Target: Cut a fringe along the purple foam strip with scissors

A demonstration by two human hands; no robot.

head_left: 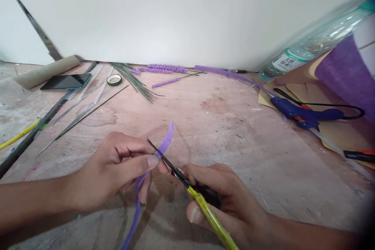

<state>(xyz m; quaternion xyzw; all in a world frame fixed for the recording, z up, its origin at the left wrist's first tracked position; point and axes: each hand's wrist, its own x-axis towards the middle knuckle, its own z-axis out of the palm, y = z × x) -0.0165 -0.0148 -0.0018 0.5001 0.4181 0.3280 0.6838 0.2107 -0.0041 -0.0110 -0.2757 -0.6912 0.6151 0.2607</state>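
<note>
The left hand (120,164) had its thumb and fingers pinched together on a purple strip (166,140), its short upper end standing above the fingertips and the rest hanging below the hand. Thin dark stems (168,162) crossed the strip at the thumb and ran to the end of a yellow shaft (212,218), which slanted across the right hand (228,195). That hand's fingers were curled, with a red and metallic bit (177,172) showing by its fingertips; how firmly they closed, and on what, could not be told.

Farther back on the worktop (187,113) lay green stems (137,84) and purple beaded sprigs (164,69). To the left were a roll of green tape (114,80), pale wires (84,111), a phone (66,81) and a cardboard tube (48,72). On the right, a blue glue gun (304,113) lay near a clear bottle (307,52) and purple sheet (345,74).
</note>
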